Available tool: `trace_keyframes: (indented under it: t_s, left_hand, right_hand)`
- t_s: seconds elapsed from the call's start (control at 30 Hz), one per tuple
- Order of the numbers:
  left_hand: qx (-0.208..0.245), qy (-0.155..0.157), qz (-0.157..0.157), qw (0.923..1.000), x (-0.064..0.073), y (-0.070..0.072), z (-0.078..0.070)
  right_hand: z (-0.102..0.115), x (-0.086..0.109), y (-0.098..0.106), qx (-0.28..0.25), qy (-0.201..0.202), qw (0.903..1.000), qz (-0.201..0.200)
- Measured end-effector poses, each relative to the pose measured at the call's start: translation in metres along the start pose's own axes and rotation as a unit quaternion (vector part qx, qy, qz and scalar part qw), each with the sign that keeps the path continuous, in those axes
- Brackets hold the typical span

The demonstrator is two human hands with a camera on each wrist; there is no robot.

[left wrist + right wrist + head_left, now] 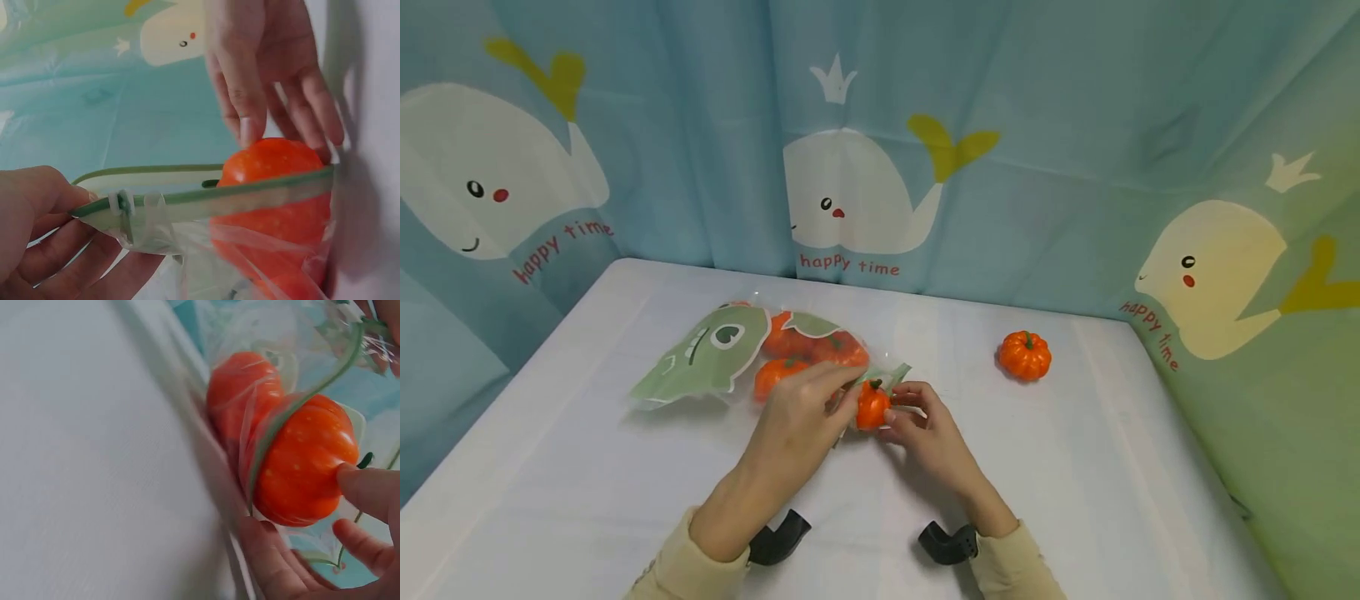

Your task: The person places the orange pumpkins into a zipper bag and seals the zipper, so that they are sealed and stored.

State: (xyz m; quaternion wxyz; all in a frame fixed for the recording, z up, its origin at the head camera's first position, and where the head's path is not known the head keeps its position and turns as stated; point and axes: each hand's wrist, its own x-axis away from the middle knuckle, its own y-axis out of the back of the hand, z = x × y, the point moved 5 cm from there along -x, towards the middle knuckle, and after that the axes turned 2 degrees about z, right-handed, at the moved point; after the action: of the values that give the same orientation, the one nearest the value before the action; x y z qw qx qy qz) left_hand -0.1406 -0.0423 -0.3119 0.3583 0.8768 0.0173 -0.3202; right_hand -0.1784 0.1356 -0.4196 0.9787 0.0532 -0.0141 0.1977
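My left hand (801, 408) pinches the green-edged rim of a clear zip bag (181, 197) between thumb and fingers, at the bag's mouth. A small orange toy pumpkin (872, 406) with a dark green stem sits partway through that mouth. My right hand (928, 425) holds it, the thumb on its skin and the other fingers around its side and below, as the right wrist view shows. Deeper inside lies another orange pumpkin (244, 394), seen through the plastic. The bag's green printed face (715, 350) lies to the left, with several pumpkins behind the film.
A separate orange pumpkin (1025, 356) rests on the white table (1075, 467), right of the bag. Blue-green curtains (1045, 167) with whale prints stand behind and beside the table. A black curved piece (780, 537) is at the left wrist, another (947, 543) at the right.
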Motion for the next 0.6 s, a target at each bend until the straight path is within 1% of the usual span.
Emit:
trace_keyframes:
  t_s: [0.13,0.23,0.4,0.43,0.5,0.6]
  left_hand:
    - [0.010,0.000,0.003,0.9999,-0.004,0.001,-0.003]
    - [0.009,0.001,0.004,1.0000,-0.006,0.002,-0.004]
    - [0.020,-0.002,0.002,0.9998,-0.013,0.007,-0.008]
    - [0.023,-0.003,0.002,0.9997,-0.015,0.009,-0.009]
    - [0.030,-0.006,0.001,0.9995,-0.019,0.011,-0.011]
    - [0.024,-0.016,-0.003,0.9996,-0.026,0.017,-0.014]
  right_hand:
    - [-0.003,0.000,0.001,-0.061,-0.021,0.9979,0.001]
    - [-0.004,0.001,0.000,-0.084,-0.034,0.9959,0.010]
    - [-0.006,0.003,-0.002,-0.111,-0.045,0.9914,0.054]
    - [-0.006,0.003,-0.002,-0.113,-0.046,0.9908,0.059]
    - [-0.005,0.005,0.000,-0.105,-0.046,0.9918,0.057]
    - [0.002,0.007,0.006,-0.066,-0.039,0.9966,0.028]
